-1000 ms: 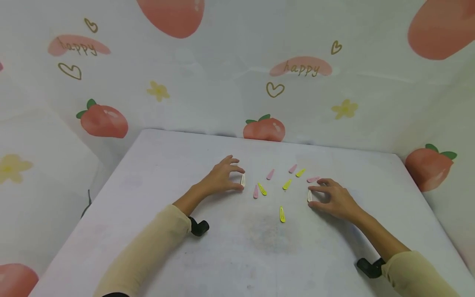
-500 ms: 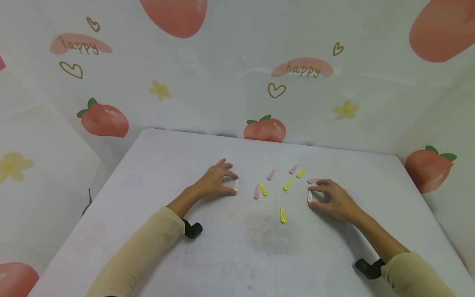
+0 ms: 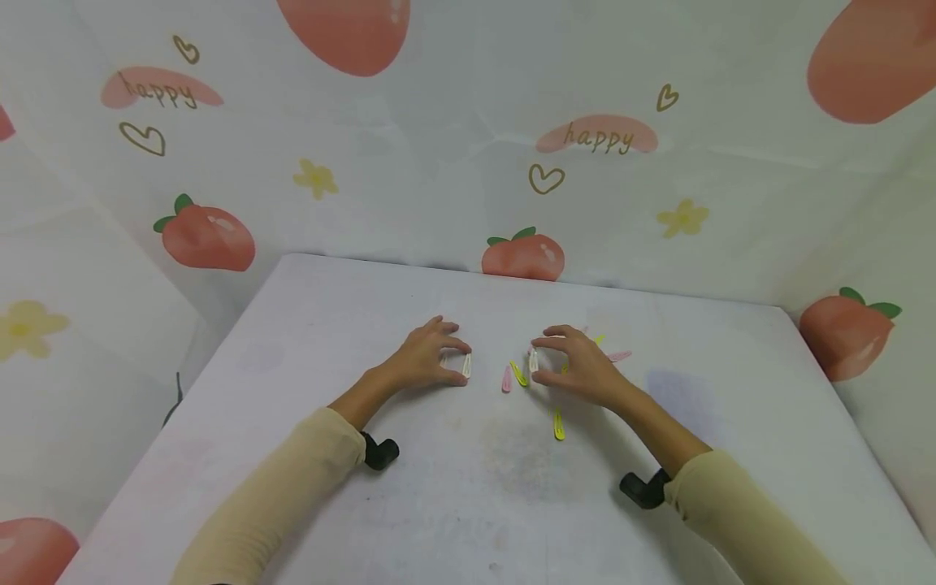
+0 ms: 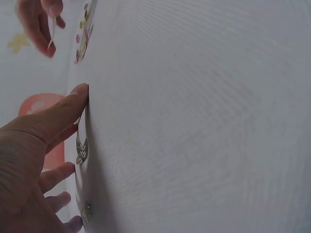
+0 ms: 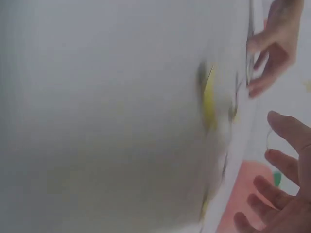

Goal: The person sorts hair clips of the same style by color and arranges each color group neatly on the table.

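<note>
My left hand (image 3: 420, 357) is low at the tabletop, pinching a white snap hair clip (image 3: 467, 365) by its two ends between thumb and forefinger. In the left wrist view, another pale clip (image 4: 81, 151) lies under that hand's fingers. My right hand (image 3: 585, 366) pinches a second white snap hair clip (image 3: 533, 360) end to end, held up above the table in the right wrist view. Just left of that clip lie a yellow clip (image 3: 518, 374) and a pink clip (image 3: 506, 379). The right hand partly covers other clips behind it.
One yellow clip (image 3: 559, 426) lies nearer on the white table (image 3: 409, 520), below the right hand. A pink clip (image 3: 620, 356) shows beyond its knuckles. A printed cloth (image 3: 409, 162) hangs behind the table's back edge. Black wrist mounts (image 3: 382, 452) stick out at both cuffs.
My left hand moved slightly left with its white clip, then stopped. My right hand has lifted its white clip and carried it left, over the other clips.
</note>
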Motion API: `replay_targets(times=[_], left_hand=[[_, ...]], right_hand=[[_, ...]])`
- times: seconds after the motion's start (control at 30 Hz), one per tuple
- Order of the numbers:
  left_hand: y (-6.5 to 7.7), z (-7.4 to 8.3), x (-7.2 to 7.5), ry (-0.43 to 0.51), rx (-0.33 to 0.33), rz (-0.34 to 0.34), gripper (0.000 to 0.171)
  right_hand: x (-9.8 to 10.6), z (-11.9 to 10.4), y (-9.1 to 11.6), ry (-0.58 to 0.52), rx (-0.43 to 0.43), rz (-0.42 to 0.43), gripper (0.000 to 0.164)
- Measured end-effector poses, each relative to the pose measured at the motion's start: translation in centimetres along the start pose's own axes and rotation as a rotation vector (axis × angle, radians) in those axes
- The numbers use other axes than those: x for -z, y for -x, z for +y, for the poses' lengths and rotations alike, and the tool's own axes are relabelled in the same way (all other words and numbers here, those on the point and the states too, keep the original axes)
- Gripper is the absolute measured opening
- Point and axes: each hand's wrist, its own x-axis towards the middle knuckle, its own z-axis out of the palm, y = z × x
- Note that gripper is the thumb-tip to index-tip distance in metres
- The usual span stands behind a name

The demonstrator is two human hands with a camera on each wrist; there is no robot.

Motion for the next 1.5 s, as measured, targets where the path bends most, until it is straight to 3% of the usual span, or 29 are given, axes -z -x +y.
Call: replay_targets(times=[0.27,0.57,1.27,1.5], left_hand=[[-0.2,-0.1,-0.1,0.007,-0.021,0.005,0.050],[-0.1,-0.1,0.0,-0.001,-0.020,0.008,0.051],[-0.1,-0.2,0.2,0.009,-0.016,-0.012,0.050],[-0.1,-0.2,0.2,0.001,-0.015,-0.007,0.050]], right_hand=[[-3.1,-3.2,-3.1,0.021,0.035,-0.069,0.051],[-4.8,-3.8,-4.4,0.105,0.046,-0.079,0.048],[-4.4,-3.7,-4.5,0.138,0.076,-0.085,0.048],[-3.2,-2.7,-3.7,0.111,0.022,-0.046,0.052]])
